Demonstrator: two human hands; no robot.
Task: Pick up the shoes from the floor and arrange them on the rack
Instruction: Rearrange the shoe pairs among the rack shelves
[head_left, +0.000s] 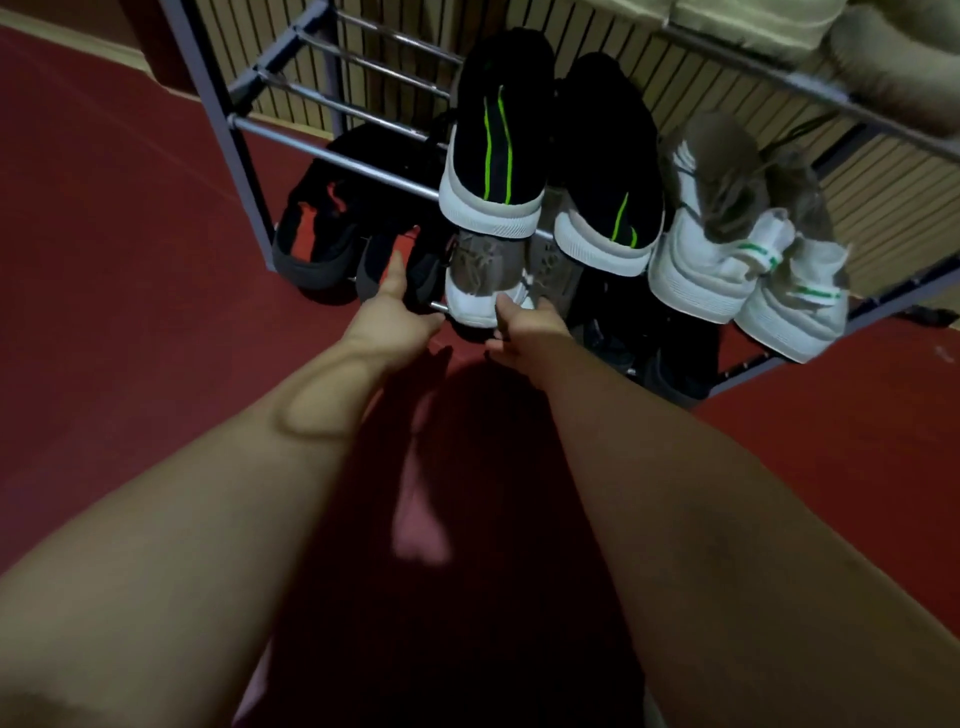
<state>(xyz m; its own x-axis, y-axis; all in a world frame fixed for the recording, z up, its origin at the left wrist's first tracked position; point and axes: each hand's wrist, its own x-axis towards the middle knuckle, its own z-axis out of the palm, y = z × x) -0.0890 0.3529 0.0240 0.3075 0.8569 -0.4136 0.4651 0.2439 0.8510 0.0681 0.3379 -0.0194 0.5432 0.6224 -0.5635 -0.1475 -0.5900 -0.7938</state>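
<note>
Down near the red floor (130, 312), 2 bare forearms stretch forward from the bottom of the view toward the metal rack (249, 171). The left hand (392, 312) reaches to the front rail of the lowest tier, fingers spread loosely and holding nothing, its fingertips just beside a dark shoe with red patches (317, 244) that sits at the rack's left end. The right hand (524, 325) is at the heel of a grey shoe with a white sole (483, 283) on that same low tier; its thumb lies against the white heel, but the other fingers are hidden, so I cannot tell whether it actually grips the shoe. A second grey shoe (553, 270) sits just to the right of the first, partly in shadow. More dark footwear lies under the right side of the rack, too dim to make out.

On the tier above, heels hang out over the front rail: 2 black shoes with green stripes (498, 150) side by side, and to their right 2 white shoes with green tabs (727, 260), touching each other. Higher still, at the top right, pale soft items rest on an upper shelf, and behind the rack stands a ribbed beige wall (883, 192).
</note>
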